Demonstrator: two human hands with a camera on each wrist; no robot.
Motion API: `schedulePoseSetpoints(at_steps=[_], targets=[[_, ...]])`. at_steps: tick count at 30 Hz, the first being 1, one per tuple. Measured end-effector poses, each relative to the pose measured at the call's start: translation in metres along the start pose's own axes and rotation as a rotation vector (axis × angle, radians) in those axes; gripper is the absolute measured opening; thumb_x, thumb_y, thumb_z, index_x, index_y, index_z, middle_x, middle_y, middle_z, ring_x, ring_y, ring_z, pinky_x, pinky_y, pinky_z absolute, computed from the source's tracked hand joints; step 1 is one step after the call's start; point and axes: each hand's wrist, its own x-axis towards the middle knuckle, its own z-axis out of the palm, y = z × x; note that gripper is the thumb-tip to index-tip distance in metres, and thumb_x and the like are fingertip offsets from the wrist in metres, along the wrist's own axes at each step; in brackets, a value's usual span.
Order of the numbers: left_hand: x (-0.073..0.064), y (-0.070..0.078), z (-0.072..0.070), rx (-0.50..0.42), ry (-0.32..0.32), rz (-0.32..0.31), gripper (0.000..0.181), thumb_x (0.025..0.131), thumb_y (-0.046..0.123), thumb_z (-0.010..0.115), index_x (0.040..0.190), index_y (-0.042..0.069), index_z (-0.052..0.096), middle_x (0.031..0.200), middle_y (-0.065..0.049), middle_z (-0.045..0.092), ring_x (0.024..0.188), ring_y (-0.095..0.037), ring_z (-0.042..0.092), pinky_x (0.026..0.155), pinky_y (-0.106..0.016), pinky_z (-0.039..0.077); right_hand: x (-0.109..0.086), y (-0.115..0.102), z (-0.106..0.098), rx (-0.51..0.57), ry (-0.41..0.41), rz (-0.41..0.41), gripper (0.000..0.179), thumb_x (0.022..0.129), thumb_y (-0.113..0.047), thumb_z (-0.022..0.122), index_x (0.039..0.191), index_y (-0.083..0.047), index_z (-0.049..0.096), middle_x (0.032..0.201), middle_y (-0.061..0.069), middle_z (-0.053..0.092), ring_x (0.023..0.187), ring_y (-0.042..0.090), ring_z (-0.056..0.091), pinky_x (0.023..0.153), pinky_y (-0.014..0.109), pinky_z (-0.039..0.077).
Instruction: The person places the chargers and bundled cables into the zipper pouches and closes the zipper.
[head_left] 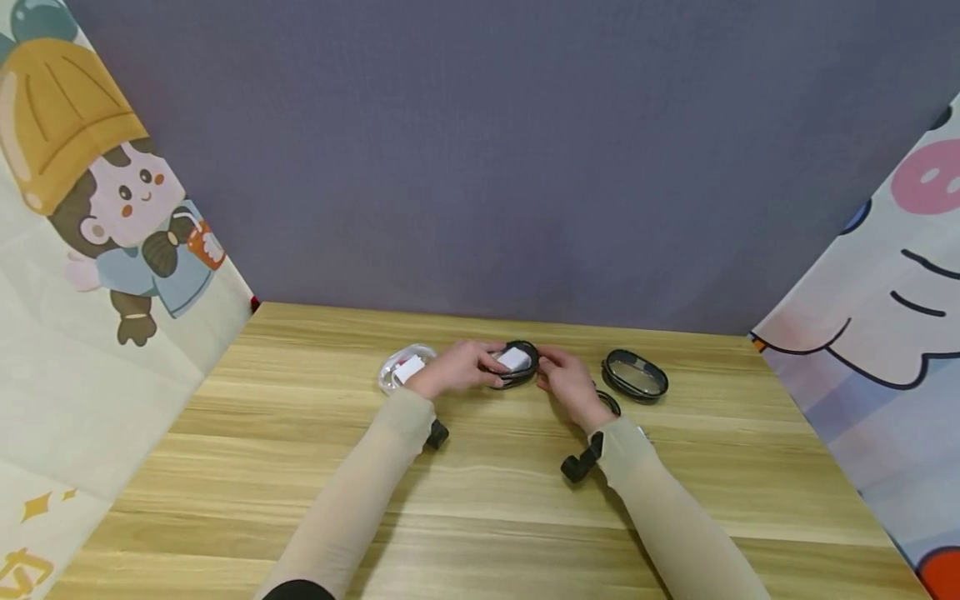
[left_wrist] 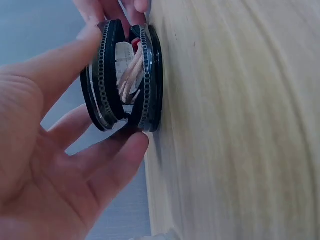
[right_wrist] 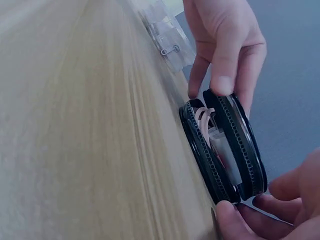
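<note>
Both hands hold a small black oval zip case (head_left: pixel 528 363) at the back middle of the table. My left hand (head_left: pixel 461 367) grips its left end, the thumb over the upper half and the fingers curled under. At the opposite end my right hand (head_left: pixel 567 383) pinches the case with its fingertips. In the right wrist view the unzipped halves stand slightly apart, the lower one close over the wood. Between them show a pale pinkish cable (right_wrist: pixel 202 122) and a white block (right_wrist: pixel 223 147). The left wrist view shows that cable (left_wrist: pixel 131 75) with a bit of red beside it.
Left of the hands lies a clear case (head_left: pixel 386 375) with a white block inside. A second black oval case (head_left: pixel 635 375) with a clear window sits to the right. Another black rounded item (head_left: pixel 609 403) is partly hidden behind my right wrist. A grey panel (head_left: pixel 487 167) borders the table's back.
</note>
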Motion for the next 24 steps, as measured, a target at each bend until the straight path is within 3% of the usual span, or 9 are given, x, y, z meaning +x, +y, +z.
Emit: schedulePoseSetpoints(at_steps=[7,12,16,20,24], targets=[[-0.003,0.003,0.003,0.094,0.062,-0.036,0.029,0.075,0.014,0.087,0.097,0.023,0.071,0.149,-0.004,0.049,0.135,-0.032,0.046,0.113,-0.048,0.034,0.001,0.004,-0.002,-0.021,-0.011,-0.001,0.038,0.101,0.003,0.046,0.138,0.003,0.055,0.127,0.023,0.06,0.105,0.027,0.063,0.076,0.024,0.056],[-0.003,0.002,0.006,0.183,0.094,-0.034,0.03,0.077,0.009,0.083,0.091,0.027,0.064,0.143,0.001,0.055,0.132,-0.026,0.05,0.11,-0.043,0.039,0.002,0.003,-0.003,-0.017,-0.033,0.013,0.039,0.1,0.005,0.047,0.138,0.004,0.054,0.128,0.024,0.06,0.102,0.025,0.064,0.076,0.025,0.056],[-0.003,0.002,0.005,0.203,0.089,-0.02,0.033,0.077,0.0,0.077,0.092,0.027,0.064,0.143,0.001,0.056,0.131,-0.026,0.051,0.109,-0.043,0.04,0.003,0.002,-0.005,-0.038,-0.042,0.006,0.041,0.098,0.005,0.047,0.139,0.005,0.052,0.131,0.024,0.058,0.098,0.022,0.065,0.074,0.023,0.056],[-0.005,0.004,0.002,0.2,0.067,-0.012,0.038,0.076,-0.008,0.073,0.092,0.027,0.066,0.145,0.001,0.055,0.133,-0.027,0.049,0.11,-0.043,0.039,0.009,0.003,-0.008,-0.153,-0.079,-0.07,0.046,0.096,0.006,0.048,0.142,0.002,0.051,0.137,0.021,0.056,0.086,0.019,0.064,0.068,0.024,0.053],[-0.005,0.005,0.001,0.209,0.039,0.009,0.034,0.077,0.001,0.08,0.094,0.027,0.067,0.145,0.002,0.054,0.133,-0.025,0.049,0.11,-0.042,0.038,0.02,0.006,-0.012,-0.297,-0.145,-0.167,0.046,0.097,0.004,0.052,0.142,-0.002,0.054,0.137,0.018,0.058,0.085,0.018,0.061,0.066,0.025,0.048]])
